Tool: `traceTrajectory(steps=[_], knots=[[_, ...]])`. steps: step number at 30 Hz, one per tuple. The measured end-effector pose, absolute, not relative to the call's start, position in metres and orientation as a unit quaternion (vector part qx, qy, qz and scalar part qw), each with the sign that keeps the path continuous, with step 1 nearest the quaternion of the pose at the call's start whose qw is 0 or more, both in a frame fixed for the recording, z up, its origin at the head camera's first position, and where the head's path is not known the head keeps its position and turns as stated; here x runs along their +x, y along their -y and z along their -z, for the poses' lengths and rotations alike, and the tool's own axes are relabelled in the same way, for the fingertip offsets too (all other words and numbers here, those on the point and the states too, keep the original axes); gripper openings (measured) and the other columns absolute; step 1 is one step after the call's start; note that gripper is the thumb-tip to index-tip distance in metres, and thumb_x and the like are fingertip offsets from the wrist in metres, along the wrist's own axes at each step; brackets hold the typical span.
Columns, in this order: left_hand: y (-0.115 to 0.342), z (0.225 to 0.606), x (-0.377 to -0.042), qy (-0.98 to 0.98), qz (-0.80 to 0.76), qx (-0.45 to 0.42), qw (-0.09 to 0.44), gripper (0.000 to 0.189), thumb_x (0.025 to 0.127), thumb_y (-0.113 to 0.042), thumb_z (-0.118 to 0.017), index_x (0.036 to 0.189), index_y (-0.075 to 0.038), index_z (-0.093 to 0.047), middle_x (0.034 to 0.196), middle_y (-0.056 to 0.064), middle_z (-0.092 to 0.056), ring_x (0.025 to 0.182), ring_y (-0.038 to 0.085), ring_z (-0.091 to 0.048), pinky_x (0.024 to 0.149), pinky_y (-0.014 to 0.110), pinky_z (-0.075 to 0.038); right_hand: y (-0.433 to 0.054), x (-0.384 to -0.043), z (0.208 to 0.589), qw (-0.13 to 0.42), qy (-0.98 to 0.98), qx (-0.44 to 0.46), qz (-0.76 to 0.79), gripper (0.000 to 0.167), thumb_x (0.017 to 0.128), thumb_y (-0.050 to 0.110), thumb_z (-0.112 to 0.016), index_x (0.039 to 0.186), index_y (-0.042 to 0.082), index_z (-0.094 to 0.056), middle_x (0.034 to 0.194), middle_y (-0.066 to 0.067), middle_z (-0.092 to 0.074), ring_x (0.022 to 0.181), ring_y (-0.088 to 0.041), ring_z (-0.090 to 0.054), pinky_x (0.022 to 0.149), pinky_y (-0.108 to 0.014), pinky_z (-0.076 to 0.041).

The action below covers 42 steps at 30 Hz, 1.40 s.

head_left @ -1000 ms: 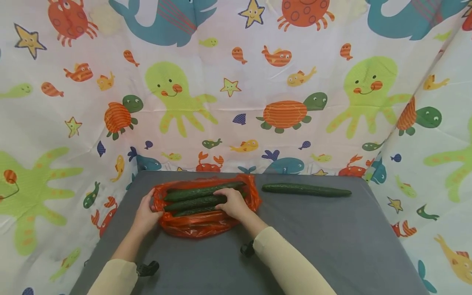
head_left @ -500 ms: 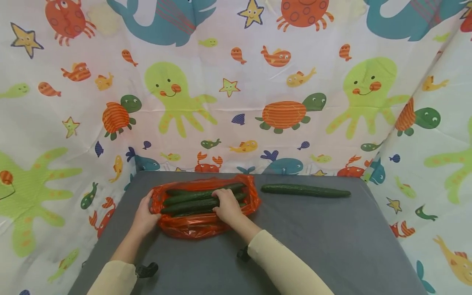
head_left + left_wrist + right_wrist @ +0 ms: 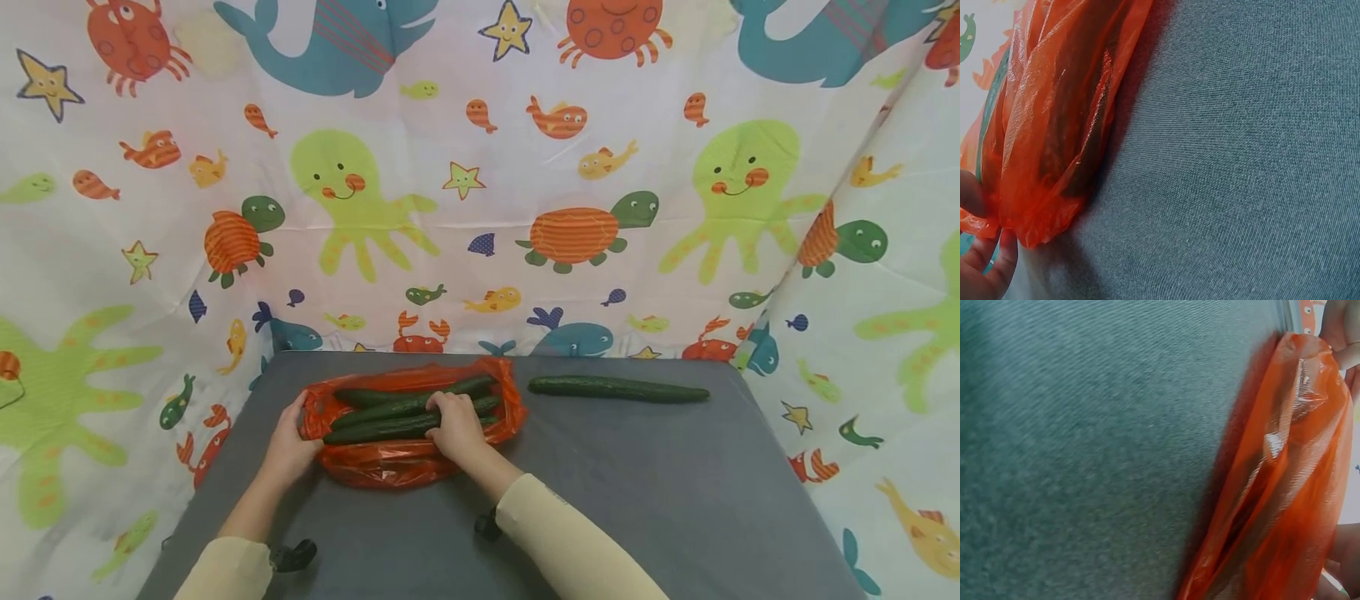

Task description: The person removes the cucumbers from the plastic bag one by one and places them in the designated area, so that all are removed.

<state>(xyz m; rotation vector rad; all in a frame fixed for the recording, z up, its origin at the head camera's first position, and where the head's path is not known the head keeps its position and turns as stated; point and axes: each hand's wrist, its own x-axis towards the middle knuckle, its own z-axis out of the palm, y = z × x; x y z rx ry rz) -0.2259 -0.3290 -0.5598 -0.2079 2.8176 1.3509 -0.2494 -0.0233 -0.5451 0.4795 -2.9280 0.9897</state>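
While L hand (image 3: pixel 288 446) pinched thin orange bag (image 3: pixel 382 467) at its 9 o'clock end, R hand (image 3: pixel 459 432) gripped front cuke (image 3: pixel 378 431) inside; bag sat approx. 10 o'clock on table (image 3: pixel 637 483); cuke was prob. stiff, fairly heavy, slick, best held mid-length; bag looked soft, slippery, prob. easy to tear.

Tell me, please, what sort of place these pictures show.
Probably a makeshift indoor work booth, though nothing beyond it shows. Sea-animal sheeting stands behind and beside a grey tabletop, where an orange-red bag of cucumbers lies.
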Motion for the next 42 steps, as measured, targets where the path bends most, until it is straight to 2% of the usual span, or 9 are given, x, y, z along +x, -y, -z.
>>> traceTrajectory(steps=[3,6,13,22,32,42], knots=[[0.33,0.559,-0.225,-0.904,-0.423,-0.066,0.004,0.105,0.073,0.008,-0.063,0.163,-0.008,-0.01,0.161,0.029,-0.02,0.142,0.047,-0.03,0.113,0.064,-0.031,0.022,-0.25,0.546,0.01,0.933,0.165,-0.319,0.045,0.079,0.019,-0.085,0.123,0.019,-0.073,0.12,-0.001,-0.071,0.115,-0.026,-0.058,0.097,-0.04,-0.052],[0.331,0.559,-0.226,-0.905,-0.421,-0.064,0.003,0.106,0.072,0.008,-0.064,0.163,-0.007,-0.01,0.161,0.029,-0.02,0.146,0.049,-0.025,0.115,0.065,-0.027,0.021,-0.251,0.547,0.008,0.93,0.169,-0.325,0.04,0.079,0.021,-0.085,0.118,0.02,-0.077,0.122,0.0,-0.072,0.12,-0.027,-0.058,0.1,-0.04,-0.052],[0.331,0.561,-0.228,-0.906,-0.42,-0.059,-0.004,0.106,0.072,0.006,-0.065,0.162,-0.007,-0.012,0.161,0.029,-0.021,0.144,0.05,-0.027,0.113,0.067,-0.029,0.015,-0.255,0.551,-0.002,0.921,0.172,-0.348,0.034,0.08,0.02,-0.083,0.114,0.019,-0.079,0.121,-0.002,-0.073,0.13,-0.027,-0.056,0.106,-0.043,-0.049],[0.33,0.557,-0.229,-0.907,-0.416,-0.056,0.001,0.107,0.07,0.007,-0.063,0.162,-0.007,-0.011,0.162,0.03,-0.019,0.145,0.051,-0.024,0.113,0.068,-0.028,0.011,-0.256,0.538,-0.007,0.91,0.175,-0.376,0.037,0.083,0.019,-0.081,0.119,0.017,-0.076,0.124,-0.002,-0.072,0.128,-0.026,-0.057,0.106,-0.043,-0.049],[0.33,0.559,-0.227,-0.904,-0.423,-0.056,0.002,0.107,0.072,0.006,-0.065,0.163,-0.007,-0.011,0.161,0.03,-0.02,0.146,0.051,-0.024,0.115,0.069,-0.025,0.014,-0.255,0.52,0.029,0.91,0.194,-0.365,0.036,0.081,0.019,-0.083,0.117,0.017,-0.078,0.117,0.0,-0.075,0.116,-0.023,-0.063,0.104,-0.04,-0.049],[0.331,0.558,-0.225,-0.9,-0.433,-0.053,0.001,0.107,0.072,0.007,-0.066,0.163,-0.008,-0.011,0.162,0.029,-0.018,0.147,0.05,-0.022,0.115,0.065,-0.027,0.023,-0.253,0.498,0.03,0.905,0.195,-0.377,0.037,0.082,0.023,-0.081,0.119,0.021,-0.077,0.12,0.001,-0.074,0.122,-0.022,-0.06,0.105,-0.04,-0.049]])
